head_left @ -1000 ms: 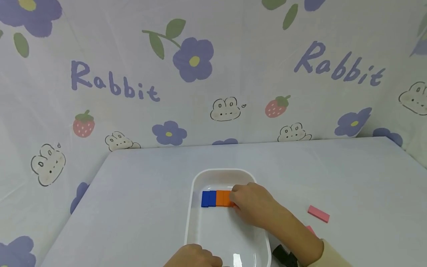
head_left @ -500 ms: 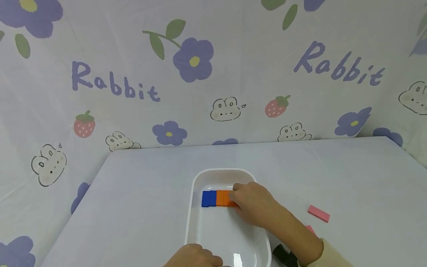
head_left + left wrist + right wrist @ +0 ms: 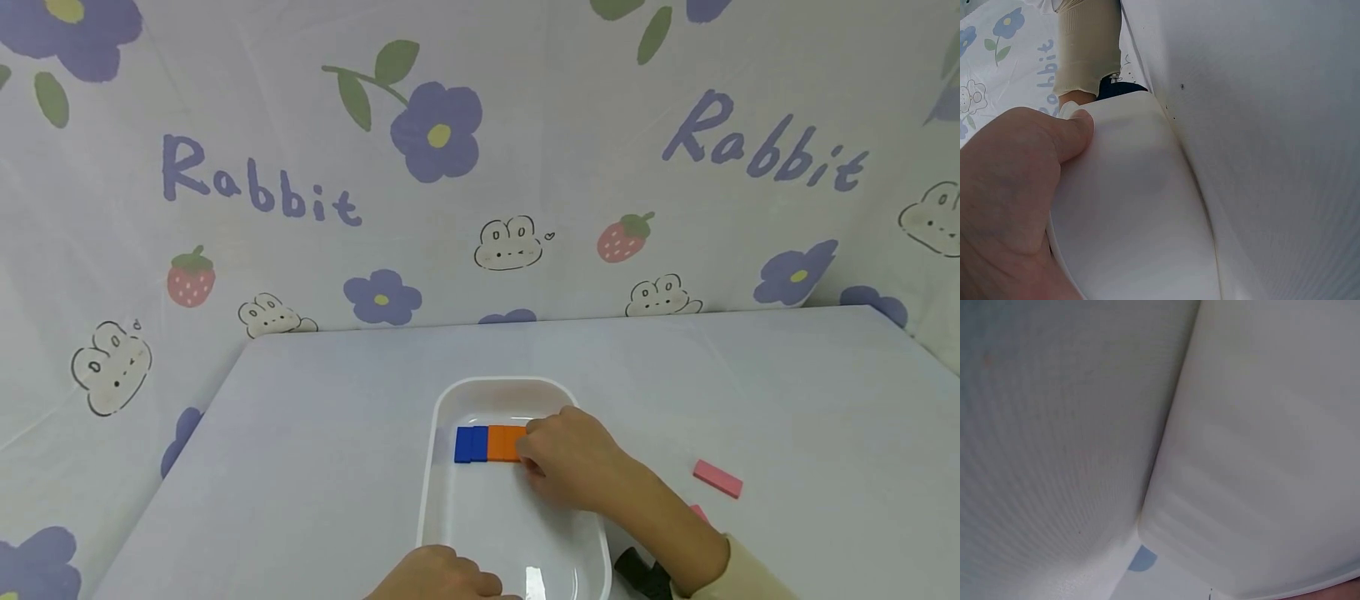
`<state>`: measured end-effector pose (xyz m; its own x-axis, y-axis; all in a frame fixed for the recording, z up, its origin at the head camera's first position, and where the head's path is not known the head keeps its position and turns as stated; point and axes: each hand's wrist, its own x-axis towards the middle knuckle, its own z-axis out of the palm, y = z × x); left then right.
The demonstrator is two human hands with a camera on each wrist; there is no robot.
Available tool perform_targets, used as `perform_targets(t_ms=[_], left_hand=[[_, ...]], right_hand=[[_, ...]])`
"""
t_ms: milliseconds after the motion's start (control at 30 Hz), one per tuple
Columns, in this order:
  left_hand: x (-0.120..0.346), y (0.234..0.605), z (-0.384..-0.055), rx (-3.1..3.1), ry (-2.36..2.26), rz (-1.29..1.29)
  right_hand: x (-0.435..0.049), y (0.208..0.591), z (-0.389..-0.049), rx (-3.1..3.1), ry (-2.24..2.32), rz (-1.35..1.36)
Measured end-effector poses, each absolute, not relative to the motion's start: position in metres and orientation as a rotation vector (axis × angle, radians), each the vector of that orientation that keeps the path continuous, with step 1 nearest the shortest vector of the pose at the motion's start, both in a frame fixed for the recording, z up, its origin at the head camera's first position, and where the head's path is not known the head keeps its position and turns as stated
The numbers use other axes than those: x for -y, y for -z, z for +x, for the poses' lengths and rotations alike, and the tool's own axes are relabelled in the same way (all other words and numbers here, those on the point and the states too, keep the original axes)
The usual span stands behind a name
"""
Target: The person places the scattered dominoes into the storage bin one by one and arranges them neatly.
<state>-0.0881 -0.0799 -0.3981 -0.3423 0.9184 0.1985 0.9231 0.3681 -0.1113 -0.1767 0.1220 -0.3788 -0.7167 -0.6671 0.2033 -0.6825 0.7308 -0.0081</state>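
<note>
2 orange tiles (image 3: 506, 443) lie left of the right hand (image 3: 572, 460), its grip unclear. Left hand (image 3: 1013, 181) grips tray (image 3: 1132, 194); table (image 3: 337, 458), printed cloth (image 3: 555, 92) beyond.

Two slim blue rectangular tiles (image 3: 480, 444) and at least two orange rectangular tiles (image 3: 497, 443), flat in a touching row just left of the curled fingers (image 3: 530, 458) of the right hand (image 3: 573, 462), partly hidden behind them at the orange end. Around the row, a glossy white round-cornered tray (image 3: 487, 508), gripped at its near end by the left hand (image 3: 1010, 187).

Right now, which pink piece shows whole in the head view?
The farther pink piece, lying clear of the right forearm; the nearer pink piece is partly hidden by that forearm.
</note>
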Motion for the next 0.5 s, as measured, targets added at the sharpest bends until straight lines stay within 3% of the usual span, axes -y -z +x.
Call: perform_targets(t_ms=[500], left_hand=[[0.079,0.3966,-0.0874,2.542,0.181,-1.604]], right_hand=[[-0.123,0.3755,-0.1776,2.757,-0.199,1.139]])
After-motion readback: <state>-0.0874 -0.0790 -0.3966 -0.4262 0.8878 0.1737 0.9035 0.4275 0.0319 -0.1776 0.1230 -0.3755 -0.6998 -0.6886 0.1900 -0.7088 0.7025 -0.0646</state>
